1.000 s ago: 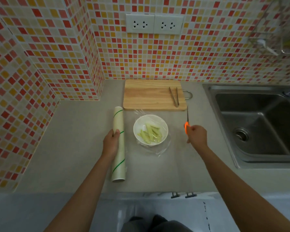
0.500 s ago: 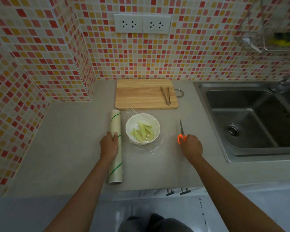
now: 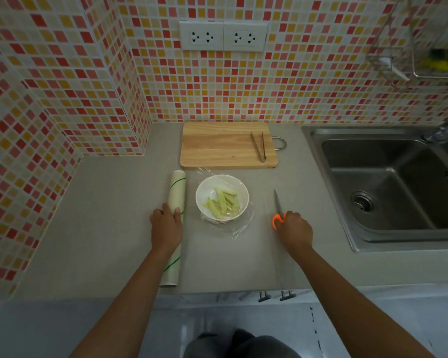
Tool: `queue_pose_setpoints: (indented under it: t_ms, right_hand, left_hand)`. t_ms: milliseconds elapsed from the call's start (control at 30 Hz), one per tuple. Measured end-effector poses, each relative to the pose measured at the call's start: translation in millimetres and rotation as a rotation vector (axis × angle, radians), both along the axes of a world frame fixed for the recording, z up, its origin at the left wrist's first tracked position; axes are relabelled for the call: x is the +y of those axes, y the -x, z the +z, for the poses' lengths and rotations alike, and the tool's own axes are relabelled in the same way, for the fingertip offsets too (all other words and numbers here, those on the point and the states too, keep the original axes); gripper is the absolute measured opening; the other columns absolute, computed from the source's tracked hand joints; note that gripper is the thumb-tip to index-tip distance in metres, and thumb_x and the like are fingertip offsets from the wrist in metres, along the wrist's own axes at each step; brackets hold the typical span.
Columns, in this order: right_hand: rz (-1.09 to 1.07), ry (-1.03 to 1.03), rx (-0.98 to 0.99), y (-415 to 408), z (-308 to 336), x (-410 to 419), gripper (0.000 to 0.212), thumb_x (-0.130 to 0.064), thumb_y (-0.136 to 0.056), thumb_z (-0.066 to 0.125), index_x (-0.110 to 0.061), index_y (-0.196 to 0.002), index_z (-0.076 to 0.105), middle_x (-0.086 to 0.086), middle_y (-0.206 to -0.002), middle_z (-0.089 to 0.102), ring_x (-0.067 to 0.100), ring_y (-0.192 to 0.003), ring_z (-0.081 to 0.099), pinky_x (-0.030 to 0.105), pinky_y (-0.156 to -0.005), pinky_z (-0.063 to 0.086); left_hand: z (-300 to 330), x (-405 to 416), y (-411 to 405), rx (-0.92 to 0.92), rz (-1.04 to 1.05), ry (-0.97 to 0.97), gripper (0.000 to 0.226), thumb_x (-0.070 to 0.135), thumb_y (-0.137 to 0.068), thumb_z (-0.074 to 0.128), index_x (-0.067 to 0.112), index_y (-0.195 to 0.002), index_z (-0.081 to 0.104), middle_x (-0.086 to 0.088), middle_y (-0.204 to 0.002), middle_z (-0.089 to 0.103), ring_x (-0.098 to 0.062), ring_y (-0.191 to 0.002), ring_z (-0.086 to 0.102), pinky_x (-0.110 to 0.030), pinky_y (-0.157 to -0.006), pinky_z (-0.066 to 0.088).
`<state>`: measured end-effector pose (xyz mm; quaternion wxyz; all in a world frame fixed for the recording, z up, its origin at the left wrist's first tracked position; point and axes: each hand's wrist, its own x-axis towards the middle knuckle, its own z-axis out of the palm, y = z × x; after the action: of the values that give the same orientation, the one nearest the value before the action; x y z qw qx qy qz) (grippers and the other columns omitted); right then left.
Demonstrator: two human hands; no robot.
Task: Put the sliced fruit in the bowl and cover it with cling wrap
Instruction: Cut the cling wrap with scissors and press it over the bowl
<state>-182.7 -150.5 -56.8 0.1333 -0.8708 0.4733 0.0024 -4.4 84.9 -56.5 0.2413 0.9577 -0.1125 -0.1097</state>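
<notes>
Head view: we see the left hand (image 3: 166,226) resting on the cling wrap roll (image 3: 174,223), its grip curled over the tube with fingertips on top, as it did half a second ago. The roll lies lengthwise on the desk (image 3: 109,228), just left of the white bowl (image 3: 222,197). The bowl holds the pale green sliced fruit (image 3: 223,201) and carries a sheet of cling wrap (image 3: 239,228) that spills onto the desk on its near right side. The right hand (image 3: 294,231) has its grip clamped on the orange handles of the scissors (image 3: 278,211), whose blades lie together and point away from us. Compared with a second ago, that hand and the scissors sit nearer to us and lower toward the desk; whether the blades touch the surface we cannot tell. The bowl, fruit and roll keep their places relative to each other. Behind the bowl, the wooden cutting board (image 3: 225,146) lies against the tiled wall with metal tongs (image 3: 259,147) on its right part. The steel sink (image 3: 388,182) sits to the right.
</notes>
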Motion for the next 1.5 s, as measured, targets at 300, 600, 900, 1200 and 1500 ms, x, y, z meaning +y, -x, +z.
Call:
queue_pose_setpoints:
  t_ms: [300,600,900,1200,1500]
  right_hand:
    - [0.021,0.031,0.019,-1,6,-5,0.027,-0.028,-0.086,0.049,-0.005,-0.096,0.056,0.016,-0.097,0.065,0.037,-0.089,0.065,0.035,-0.073,0.049]
    - [-0.079,-0.411,-0.588,-53,29,1,0.033,-0.03,-0.096,0.046,-0.003,-0.1,0.064,0.015,-0.097,0.069,0.031,-0.095,0.064,0.036,-0.082,0.049]
    - [-0.24,-0.918,-0.603,-97,33,9,0.052,-0.041,-0.101,0.031,0.001,-0.102,0.063,0.022,-0.105,0.066,0.028,-0.086,0.061,0.04,-0.082,0.05]
    - [-0.349,-0.817,-0.493,-72,17,-8,0.059,-0.045,-0.098,0.034,0.006,-0.108,0.062,0.027,-0.114,0.064,0.037,-0.102,0.062,0.049,-0.097,0.048]
    - [-0.272,-0.649,-0.55,-79,14,-9,0.054,-0.04,-0.099,0.034,0.005,-0.1,0.065,0.022,-0.107,0.066,0.035,-0.103,0.06,0.043,-0.095,0.045]
  left_hand:
    - [-1,0,-5,0.037,0.056,-0.066,0.064,0.042,-0.101,0.033,-0.005,-0.143,0.032,-0.029,-0.137,0.042,-0.042,-0.128,0.038,-0.049,-0.1,0.038]
    - [21,-28,7,-0.214,-0.034,0.464,0.039,0.019,-0.1,0.042,0.0,-0.133,0.052,-0.021,-0.122,0.055,-0.032,-0.115,0.052,-0.041,-0.099,0.042]
    - [15,-80,1,0.35,0.213,0.715,0.046,0.035,-0.101,0.035,0.002,-0.124,0.056,-0.017,-0.125,0.061,-0.033,-0.118,0.057,-0.035,-0.097,0.045]
    - [12,-98,7,0.29,0.147,0.641,0.03,0.034,-0.09,0.062,0.009,-0.104,0.072,-0.006,-0.106,0.073,-0.022,-0.099,0.066,-0.032,-0.088,0.052]
    - [8,-100,11,0.175,0.18,0.679,0.023,0.017,-0.09,0.063,0.007,-0.107,0.075,-0.008,-0.105,0.076,-0.02,-0.096,0.07,-0.031,-0.088,0.054]
